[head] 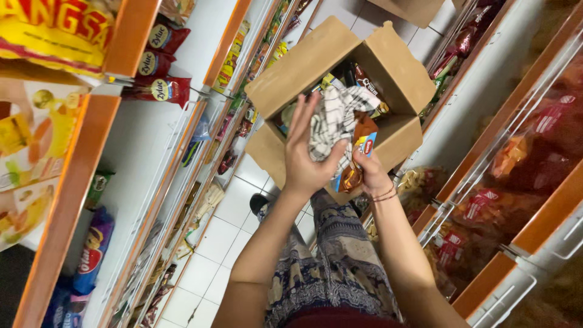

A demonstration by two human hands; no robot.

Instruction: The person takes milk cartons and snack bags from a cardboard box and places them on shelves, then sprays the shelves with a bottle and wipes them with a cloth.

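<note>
My left hand (305, 155) is raised in front of me, thumb pinching a white cloth with a black check pattern (333, 124), the other fingers stretched upward. My right hand (368, 173) grips an orange and blue snack packet (358, 159) just below the cloth. Both hands hover over an open brown cardboard box (310, 64) that stands on the tiled floor and holds several packets.
White shelves with orange edges (152, 200) run along my left, stocked with red, blue and yellow snack bags. A similar shelf unit (516, 200) with red packets lines my right. The narrow aisle of white floor tiles (212, 255) lies between, with my patterned trousers below.
</note>
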